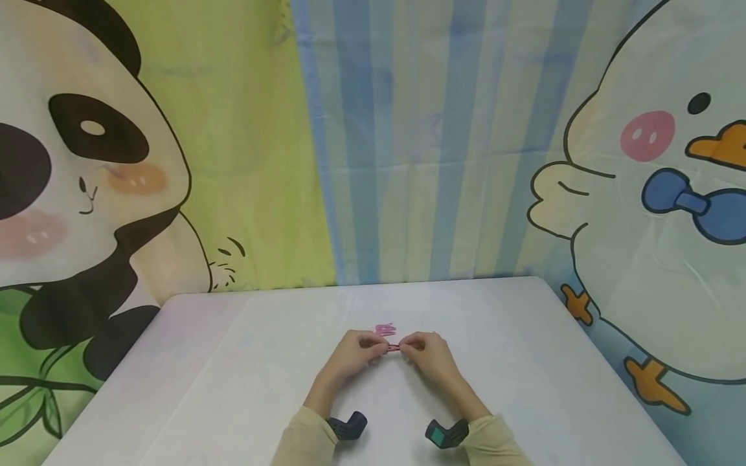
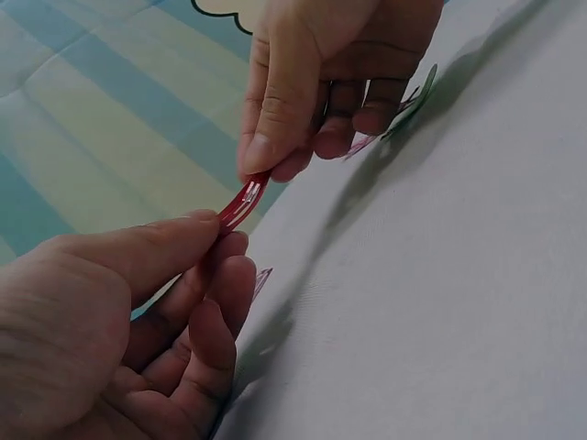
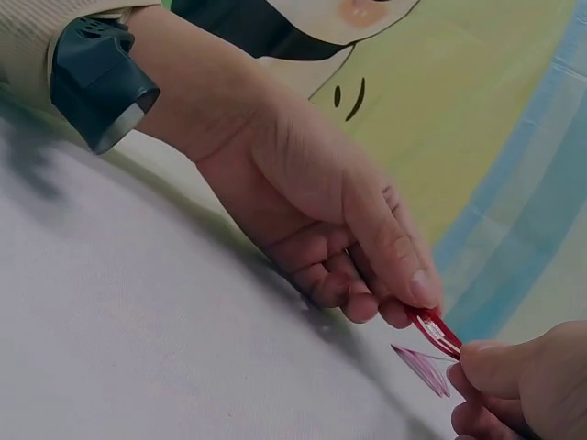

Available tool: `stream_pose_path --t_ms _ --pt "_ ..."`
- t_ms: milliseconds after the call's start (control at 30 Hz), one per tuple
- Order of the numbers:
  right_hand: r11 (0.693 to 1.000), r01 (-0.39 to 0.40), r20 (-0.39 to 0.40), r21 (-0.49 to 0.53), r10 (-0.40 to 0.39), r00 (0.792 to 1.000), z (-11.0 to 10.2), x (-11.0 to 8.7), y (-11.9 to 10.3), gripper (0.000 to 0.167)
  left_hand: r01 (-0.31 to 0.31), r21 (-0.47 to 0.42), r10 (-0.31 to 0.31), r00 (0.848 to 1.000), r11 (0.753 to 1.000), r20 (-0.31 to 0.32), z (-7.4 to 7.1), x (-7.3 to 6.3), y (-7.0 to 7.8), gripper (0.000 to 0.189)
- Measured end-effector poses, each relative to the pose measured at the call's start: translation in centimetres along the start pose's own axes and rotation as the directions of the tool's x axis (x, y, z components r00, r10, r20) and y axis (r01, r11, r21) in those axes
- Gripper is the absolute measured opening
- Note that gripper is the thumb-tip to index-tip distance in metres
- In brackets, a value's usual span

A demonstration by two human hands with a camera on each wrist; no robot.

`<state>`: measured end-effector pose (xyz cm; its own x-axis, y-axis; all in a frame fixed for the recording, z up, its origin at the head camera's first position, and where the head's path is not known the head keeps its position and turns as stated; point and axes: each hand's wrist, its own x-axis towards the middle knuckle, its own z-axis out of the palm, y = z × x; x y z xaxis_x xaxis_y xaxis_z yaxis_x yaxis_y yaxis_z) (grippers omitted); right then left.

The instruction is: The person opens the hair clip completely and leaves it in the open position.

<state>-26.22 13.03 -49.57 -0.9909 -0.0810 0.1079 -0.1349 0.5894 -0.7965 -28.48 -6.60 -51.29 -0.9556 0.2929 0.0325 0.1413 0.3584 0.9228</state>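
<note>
A red snap hair clip (image 2: pixel 243 203) is stretched between both hands over the white table. My left hand (image 1: pixel 353 355) pinches one end between thumb and fingertips. At the other end, the thumb and forefinger of my right hand (image 1: pixel 431 356) pinch the clip. In the right wrist view the clip (image 3: pixel 435 332) shows an open slot along its middle. Just beyond the hands, several pink hair clips (image 1: pixel 385 329) lie together on the table. Part of a slim green thing (image 2: pixel 422 103) shows behind the right hand in the left wrist view.
The white table (image 1: pixel 233 388) reaches back to a curtain (image 1: pixel 402 142) with blue stripes and a yellow-green part. A panda is printed at left and a white duck at right. Dark wrist cameras (image 1: pixel 348 426) sit at both cuffs.
</note>
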Motion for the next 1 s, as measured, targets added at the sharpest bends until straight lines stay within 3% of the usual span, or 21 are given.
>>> stream_pose_path --t_ms 167,500,800,1000 --pt "1.000 0.005 -0.007 0.019 -0.004 1.000 0.0 0.0 0.0 0.006 0.020 -0.010 -0.020 1.000 1.000 0.010 -0.4 0.0 -0.1 0.020" --pt "0.999 -0.028 0.016 0.027 0.027 1.000 0.2 0.2 -0.1 0.011 0.072 -0.041 -0.074 0.996 0.997 -0.051 -0.2 0.1 0.2 0.011" --pt "0.989 -0.125 0.063 0.077 0.120 0.991 0.1 0.3 -0.5 0.014 0.188 -0.018 -0.188 0.973 0.982 -0.131 0.5 0.1 1.5 0.008" --pt "0.990 -0.119 0.032 0.079 0.117 0.993 0.1 0.3 -0.6 0.011 0.195 -0.079 -0.206 0.965 0.978 -0.165 1.3 0.2 1.7 0.006"
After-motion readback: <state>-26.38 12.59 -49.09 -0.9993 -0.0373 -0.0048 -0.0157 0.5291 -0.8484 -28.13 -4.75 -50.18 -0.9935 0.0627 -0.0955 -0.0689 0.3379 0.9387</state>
